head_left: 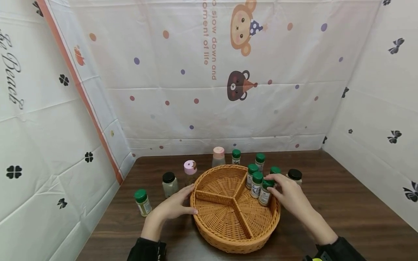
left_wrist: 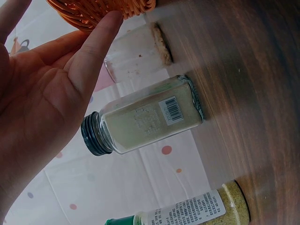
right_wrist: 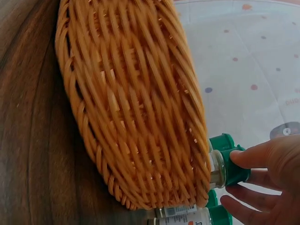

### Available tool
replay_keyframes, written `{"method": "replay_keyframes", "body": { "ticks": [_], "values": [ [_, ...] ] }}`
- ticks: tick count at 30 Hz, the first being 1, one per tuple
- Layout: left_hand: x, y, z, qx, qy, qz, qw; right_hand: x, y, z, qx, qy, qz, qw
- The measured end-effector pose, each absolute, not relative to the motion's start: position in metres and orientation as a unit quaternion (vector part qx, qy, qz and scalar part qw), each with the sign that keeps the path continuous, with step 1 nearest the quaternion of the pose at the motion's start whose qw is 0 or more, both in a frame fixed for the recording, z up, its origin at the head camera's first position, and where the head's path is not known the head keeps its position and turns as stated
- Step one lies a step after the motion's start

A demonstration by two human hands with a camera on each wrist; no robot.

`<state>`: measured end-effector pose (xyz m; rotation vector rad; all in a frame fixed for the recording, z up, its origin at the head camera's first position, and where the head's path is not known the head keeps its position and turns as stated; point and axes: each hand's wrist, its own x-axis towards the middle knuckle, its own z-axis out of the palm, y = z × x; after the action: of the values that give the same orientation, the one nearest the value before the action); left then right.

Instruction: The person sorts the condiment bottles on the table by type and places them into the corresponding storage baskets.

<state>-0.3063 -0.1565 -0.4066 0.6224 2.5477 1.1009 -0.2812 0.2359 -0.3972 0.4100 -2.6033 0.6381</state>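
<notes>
A round wicker basket (head_left: 225, 250), split by dividers into three compartments, stands before me. Fingers of my right hand (head_left: 290, 194) pinch the green cap of a spice jar (head_left: 265, 197) in the right-hand compartment. Two more green-capped jars, one nearer (head_left: 256, 189) and one farther back (head_left: 249, 179), stand beside it there. In the right wrist view, thumb and fingers meet around the green cap (right_wrist: 236, 171). My left hand (head_left: 174, 204) touches the basket's left rim, fingers fairly straight; its thumb meets the wicker (left_wrist: 108, 9) in the left wrist view.
Left of the basket stand a green-capped jar (head_left: 143, 204), a black-capped jar (head_left: 170, 186) and a lilac-capped one (head_left: 190, 168). Behind it are a pink-capped bottle (head_left: 218, 157) and green-capped jars (head_left: 236, 157). A black-capped jar (head_left: 295, 175) is partly hidden behind my right hand.
</notes>
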Motion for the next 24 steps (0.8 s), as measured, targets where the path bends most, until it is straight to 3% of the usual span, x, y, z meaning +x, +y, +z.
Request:
{"method": "replay_keyframes", "body": {
  "ticks": [8, 18, 24],
  "values": [
    [-0.306, -0.158, -0.407, 0.216, 0.887, 0.382, 0.146, -0.282, 0.235, -0.401, 0.143, -0.941, 0.212, 0.220],
    [-0.305, -0.157, -0.406, 0.210, 0.886, 0.386, 0.148, -0.282, 0.251, -0.406, 0.169, -0.898, 0.171, 0.367],
    [-0.306, -0.156, -0.406, 0.210, 0.888, 0.382, 0.149, -0.291, 0.260, -0.400, 0.135, -0.909, 0.151, 0.365]
  ]
}}
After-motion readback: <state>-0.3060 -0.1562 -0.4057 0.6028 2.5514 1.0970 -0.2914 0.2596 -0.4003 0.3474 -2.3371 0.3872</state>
